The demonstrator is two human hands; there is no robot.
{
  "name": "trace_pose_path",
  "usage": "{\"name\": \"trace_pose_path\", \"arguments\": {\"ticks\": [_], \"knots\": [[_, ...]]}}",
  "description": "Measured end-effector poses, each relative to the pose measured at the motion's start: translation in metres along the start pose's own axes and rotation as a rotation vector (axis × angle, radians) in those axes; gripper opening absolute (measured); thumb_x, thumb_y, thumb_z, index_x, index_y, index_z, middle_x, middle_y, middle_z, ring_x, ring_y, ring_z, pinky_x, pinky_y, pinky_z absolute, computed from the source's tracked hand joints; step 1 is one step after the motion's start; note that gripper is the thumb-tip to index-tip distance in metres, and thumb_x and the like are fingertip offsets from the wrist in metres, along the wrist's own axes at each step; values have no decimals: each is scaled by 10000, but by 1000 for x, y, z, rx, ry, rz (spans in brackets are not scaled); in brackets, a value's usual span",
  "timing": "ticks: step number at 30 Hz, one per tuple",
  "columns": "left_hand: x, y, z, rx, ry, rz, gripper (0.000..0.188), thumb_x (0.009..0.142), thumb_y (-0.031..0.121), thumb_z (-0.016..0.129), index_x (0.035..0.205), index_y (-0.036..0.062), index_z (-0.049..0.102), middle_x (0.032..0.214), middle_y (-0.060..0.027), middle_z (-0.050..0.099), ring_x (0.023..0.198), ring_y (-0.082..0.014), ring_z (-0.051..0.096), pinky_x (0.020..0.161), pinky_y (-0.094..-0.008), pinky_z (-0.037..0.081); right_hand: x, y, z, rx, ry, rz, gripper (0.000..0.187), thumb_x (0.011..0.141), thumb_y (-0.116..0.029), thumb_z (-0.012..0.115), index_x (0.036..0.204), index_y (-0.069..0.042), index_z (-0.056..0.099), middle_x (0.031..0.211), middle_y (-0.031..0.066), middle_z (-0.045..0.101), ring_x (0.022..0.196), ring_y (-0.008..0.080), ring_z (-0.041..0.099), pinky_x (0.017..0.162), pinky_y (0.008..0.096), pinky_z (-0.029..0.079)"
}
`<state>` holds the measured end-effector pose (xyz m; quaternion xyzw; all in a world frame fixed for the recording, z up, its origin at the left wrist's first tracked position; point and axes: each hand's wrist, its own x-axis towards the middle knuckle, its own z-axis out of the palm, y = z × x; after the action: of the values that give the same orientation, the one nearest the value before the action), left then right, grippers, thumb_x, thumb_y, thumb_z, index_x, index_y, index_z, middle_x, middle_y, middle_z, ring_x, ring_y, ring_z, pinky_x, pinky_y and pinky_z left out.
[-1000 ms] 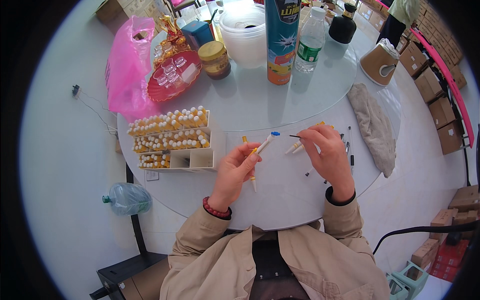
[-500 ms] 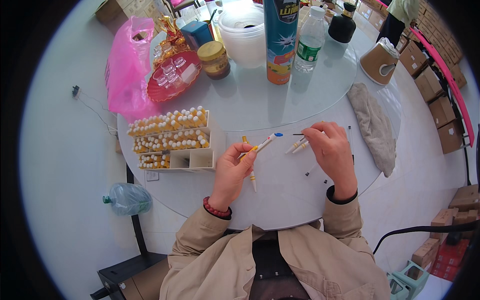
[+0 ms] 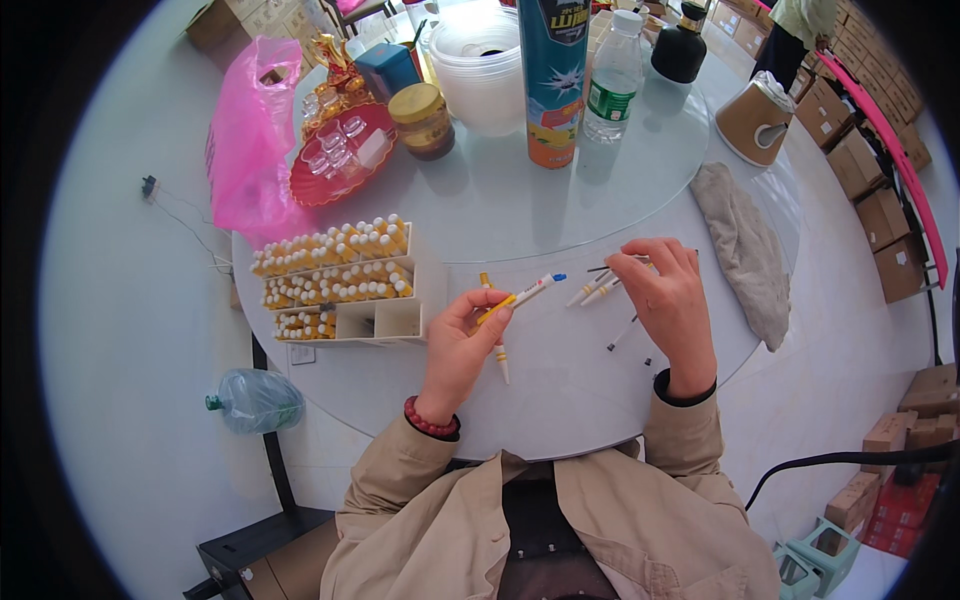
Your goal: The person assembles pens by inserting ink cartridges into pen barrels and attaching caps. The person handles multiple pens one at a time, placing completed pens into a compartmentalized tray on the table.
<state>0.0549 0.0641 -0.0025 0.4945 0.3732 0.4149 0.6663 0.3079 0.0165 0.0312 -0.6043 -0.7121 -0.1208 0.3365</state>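
Observation:
A yellow-and-white pen [image 3: 527,293] with a blue end is pinched between the thumb and fingers of my left hand [image 3: 465,330]. A second yellow-and-white pen [image 3: 502,362] lies on the table, partly behind those fingers. My right hand [image 3: 660,298] is closed in a pinch on a thin dark rod [image 3: 597,268], whose tip sticks out to the left; most of it is hidden. White pen barrels with yellow bands [image 3: 587,292] lie beside the right fingertips. Below them rests a slim clear refill [image 3: 622,334] with a dark end, along with a small dark piece [image 3: 648,361].
A white divided box [image 3: 425,290] of yellow, white-capped pens stands left. Behind are a pink bag [image 3: 250,150], red tray [image 3: 320,190], brown jar [image 3: 422,125], stacked plastic bowls [image 3: 485,85], spray can [image 3: 553,100] and water bottle [image 3: 611,85]. A grey cloth [image 3: 742,255] lies right.
Both hands keep their grips and stay nearly in place. The pen in my left hand is turned slightly. The whole scene has shifted a little to the left in view.

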Motion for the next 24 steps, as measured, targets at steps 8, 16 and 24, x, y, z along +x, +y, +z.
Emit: {"name": "trace_pose_path", "arguments": {"ticks": [8,16,24], "knots": [[-2,-1,0,157,-22,74,177,936,60,697,1097,38,628,980,5,655,811,-34,582,667,-193,490,0,-1,-2,-3,-22,-47,228,749,-32,730,945,-140,684,996,12,656,987,208,614,879,365,433],[-3,0,2,144,-68,40,179,929,47,703,1084,15,620,950,-8,649,782,-44,589,649,-203,512,-1,-17,6,245,-177,-96,254,767,-39,740,1000,-107,662,961,34,669,913,227,629,783,360,484],[-2,-4,0,116,-71,40,175,930,35,697,1082,9,615,943,-24,653,760,-66,614,658,-209,521,-3,-22,4,491,-223,71,293,825,-10,748,1090,-40,625,964,86,684,837,265,655,720,339,536]]}}
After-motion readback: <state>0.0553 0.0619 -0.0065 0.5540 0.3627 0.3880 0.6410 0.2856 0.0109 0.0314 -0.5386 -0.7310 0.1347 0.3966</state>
